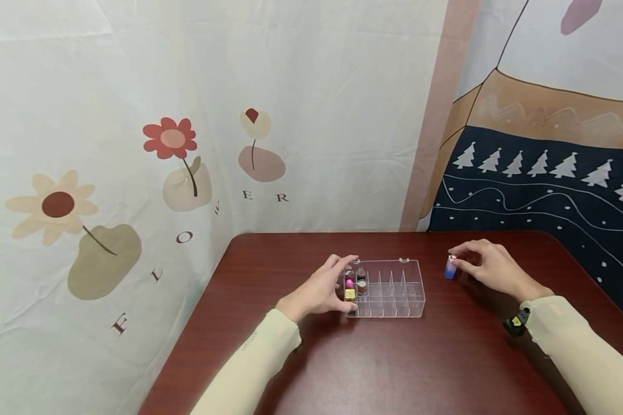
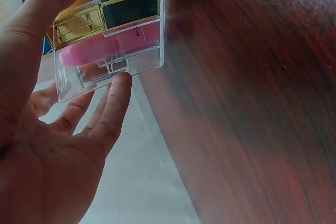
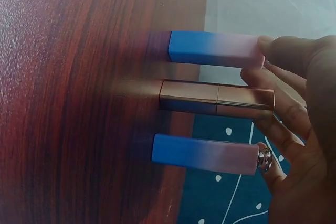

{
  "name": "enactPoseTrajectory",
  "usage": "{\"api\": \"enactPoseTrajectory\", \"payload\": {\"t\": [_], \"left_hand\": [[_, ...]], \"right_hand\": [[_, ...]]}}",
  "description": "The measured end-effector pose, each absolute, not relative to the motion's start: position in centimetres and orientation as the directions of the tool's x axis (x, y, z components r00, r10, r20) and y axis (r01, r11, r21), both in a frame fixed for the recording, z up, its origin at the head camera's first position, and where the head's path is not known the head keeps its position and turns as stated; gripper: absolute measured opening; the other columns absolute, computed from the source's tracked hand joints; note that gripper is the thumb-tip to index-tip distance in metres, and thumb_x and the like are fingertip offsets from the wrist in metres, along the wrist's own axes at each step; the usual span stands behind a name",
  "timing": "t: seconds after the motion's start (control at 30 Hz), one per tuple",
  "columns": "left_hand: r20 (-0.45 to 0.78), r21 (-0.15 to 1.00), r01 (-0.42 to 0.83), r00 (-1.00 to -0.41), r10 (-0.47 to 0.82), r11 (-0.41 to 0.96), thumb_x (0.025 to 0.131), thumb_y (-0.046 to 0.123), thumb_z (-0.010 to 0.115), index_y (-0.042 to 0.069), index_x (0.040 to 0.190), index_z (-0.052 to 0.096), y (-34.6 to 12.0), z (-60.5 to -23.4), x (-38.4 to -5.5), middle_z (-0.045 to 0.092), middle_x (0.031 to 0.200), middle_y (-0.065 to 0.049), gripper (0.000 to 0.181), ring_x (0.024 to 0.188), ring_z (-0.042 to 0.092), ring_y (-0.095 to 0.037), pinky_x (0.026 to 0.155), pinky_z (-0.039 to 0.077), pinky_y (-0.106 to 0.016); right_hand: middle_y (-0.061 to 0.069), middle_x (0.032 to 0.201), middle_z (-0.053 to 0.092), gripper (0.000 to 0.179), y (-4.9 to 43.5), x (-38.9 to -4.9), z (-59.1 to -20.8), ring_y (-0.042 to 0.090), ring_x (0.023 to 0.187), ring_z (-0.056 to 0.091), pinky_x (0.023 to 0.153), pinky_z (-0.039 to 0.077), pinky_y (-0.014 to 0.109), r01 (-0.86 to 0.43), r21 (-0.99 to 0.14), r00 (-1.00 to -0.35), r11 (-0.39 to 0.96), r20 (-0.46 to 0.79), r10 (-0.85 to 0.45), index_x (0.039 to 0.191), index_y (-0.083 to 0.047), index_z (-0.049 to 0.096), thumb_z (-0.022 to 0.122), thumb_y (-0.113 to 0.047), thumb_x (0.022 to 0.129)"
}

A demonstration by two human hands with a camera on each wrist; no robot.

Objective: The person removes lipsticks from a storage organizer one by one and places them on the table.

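Seen from the head view, a pale cloth (image 1: 311,69) printed with flowers hangs from nine round to twelve o'clock. At seven o'clock a light sleeve (image 1: 249,360) leads up to the left hand (image 1: 314,293), which grips the nine o'clock end of a clear divided case (image 1: 422,297), thumb on the near side and fingers on the far side. The case rests on the reddish-brown tabletop (image 1: 379,363). Its nine o'clock end holds small cosmetic tubes: a gold-topped tube (image 1: 350,294) nearest the person, a pink tube (image 1: 349,283) just toward twelve o'clock of it, and further tubes beyond and beside them, too small to tell fully.

Well apart from the case, toward two or three o'clock, the right hand (image 1: 493,270) pinches the top of a blue-and-pink tube (image 1: 450,268) between thumb and finger. The tube is upright; whether its base touches the tabletop cannot be told. In the right wrist view, a rose-gold tube (image 3: 216,98) stands just beside it toward six o'clock, then a second blue-to-pink tube (image 3: 205,153) with a silvery knob. A black device (image 1: 515,323) sits on the right wrist. Farthest right, at three o'clock, hangs a navy cloth (image 1: 540,193) with white trees.
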State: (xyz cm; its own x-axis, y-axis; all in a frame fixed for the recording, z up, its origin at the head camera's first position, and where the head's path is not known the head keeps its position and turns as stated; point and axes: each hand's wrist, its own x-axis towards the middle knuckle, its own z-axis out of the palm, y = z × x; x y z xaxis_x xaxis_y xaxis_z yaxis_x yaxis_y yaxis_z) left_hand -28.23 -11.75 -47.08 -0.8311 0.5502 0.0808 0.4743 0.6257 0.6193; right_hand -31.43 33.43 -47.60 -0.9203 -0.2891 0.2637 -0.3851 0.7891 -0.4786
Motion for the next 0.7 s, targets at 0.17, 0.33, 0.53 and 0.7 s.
{"api": "enactPoseTrajectory", "payload": {"t": [0.17, 0.33, 0.53, 0.7], "left_hand": [[0.085, 0.603, 0.483, -0.83, 0.551, 0.635, 0.085, 0.021, 0.106, 0.019, 0.18, 0.038, -11.7, -47.1, -28.3, 0.056, 0.151, -0.016, 0.116, 0.115, 0.075, -0.027, 0.109, 0.069, -0.043], [0.083, 0.585, 0.487, -0.831, 0.55, 0.648, 0.086, 0.023, 0.106, 0.022, 0.18, 0.038, -11.7, -47.0, -28.3, 0.055, 0.15, -0.015, 0.117, 0.113, 0.076, -0.027, 0.107, 0.069, -0.04], [0.075, 0.575, 0.487, -0.832, 0.55, 0.657, 0.087, 0.024, 0.105, 0.024, 0.181, 0.037, -11.8, -47.0, -28.4, 0.055, 0.152, -0.013, 0.116, 0.114, 0.075, -0.023, 0.107, 0.068, -0.037], [0.077, 0.561, 0.494, -0.83, 0.553, 0.664, 0.087, 0.025, 0.106, 0.024, 0.181, 0.037, -11.8, -47.1, -28.5, 0.055, 0.152, -0.013, 0.117, 0.111, 0.074, -0.021, 0.104, 0.067, -0.034]], "right_hand": [[0.015, 0.134, 0.082, 0.037, 33.4, -31.3, -47.5, 0.035, 0.124, 0.068, 0.106, 0.059, 0.06, -0.39, -0.478, -0.918, 0.787, 0.266, -0.293, 0.143, -0.013, 0.081, 0.085, -0.027, 0.109], [0.018, 0.139, 0.081, 0.037, 33.1, -31.1, -47.2, 0.044, 0.134, 0.067, 0.112, 0.055, 0.074, -0.407, -0.473, -0.908, 0.781, 0.299, -0.292, 0.142, -0.011, 0.08, 0.085, -0.025, 0.109], [0.017, 0.135, 0.082, 0.036, 32.5, -30.7, -46.8, 0.042, 0.129, 0.069, 0.107, 0.056, 0.069, -0.449, -0.427, -0.877, 0.784, 0.378, -0.297, 0.14, -0.012, 0.082, 0.087, -0.021, 0.106], [0.013, 0.132, 0.082, 0.037, 31.8, -30.4, -46.5, 0.036, 0.12, 0.069, 0.099, 0.057, 0.058, -0.482, -0.382, -0.85, 0.789, 0.423, -0.314, 0.139, -0.015, 0.083, 0.089, -0.021, 0.104]]}}
